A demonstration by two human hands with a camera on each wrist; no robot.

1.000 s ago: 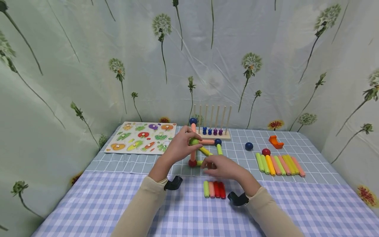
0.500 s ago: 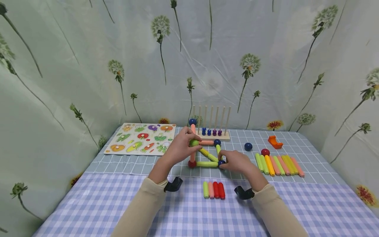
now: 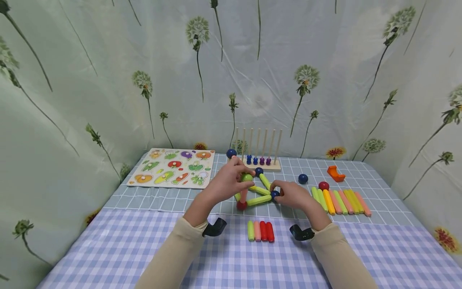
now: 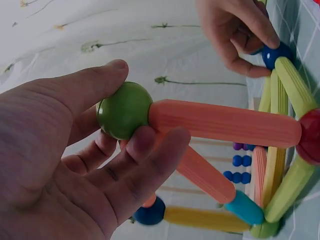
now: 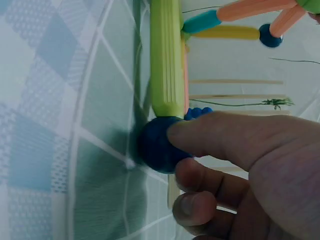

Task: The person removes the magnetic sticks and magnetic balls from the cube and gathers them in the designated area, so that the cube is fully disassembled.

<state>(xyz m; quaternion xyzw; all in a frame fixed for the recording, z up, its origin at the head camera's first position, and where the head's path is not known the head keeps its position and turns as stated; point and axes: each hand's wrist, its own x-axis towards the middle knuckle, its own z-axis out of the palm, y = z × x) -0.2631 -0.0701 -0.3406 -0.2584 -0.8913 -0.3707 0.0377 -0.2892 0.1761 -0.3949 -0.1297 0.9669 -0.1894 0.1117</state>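
My left hand (image 3: 227, 178) pinches a green ball (image 4: 125, 110) at the top of a ball-and-stick frame. From that ball a pink stick (image 4: 225, 122) runs down to a red ball (image 3: 242, 205) at the table. Another pink stick slopes off behind, meeting a short turquoise piece (image 4: 245, 207). At the frame's right corner, my right hand (image 3: 296, 194) holds a dark blue ball (image 5: 162, 145) between thumb and fingers. A lime stick (image 3: 259, 200) joins this ball to the red one. A raised blue ball (image 3: 231, 153) sticks out behind my left hand, which hides part of the frame.
Four-colour loose sticks (image 3: 270, 232) lie in front of the frame. To the right are a longer row of sticks (image 3: 341, 202), a loose red ball (image 3: 323, 185), a blue ball (image 3: 302, 178) and an orange curved piece (image 3: 336, 173). Behind stand a vegetable puzzle board (image 3: 133, 182) and a peg rack (image 3: 274, 166).
My right hand has moved right and taken hold of the blue corner ball. The frame has turned: its red ball shifted right, the held blue corner moved right and back. My left hand followed rightward.
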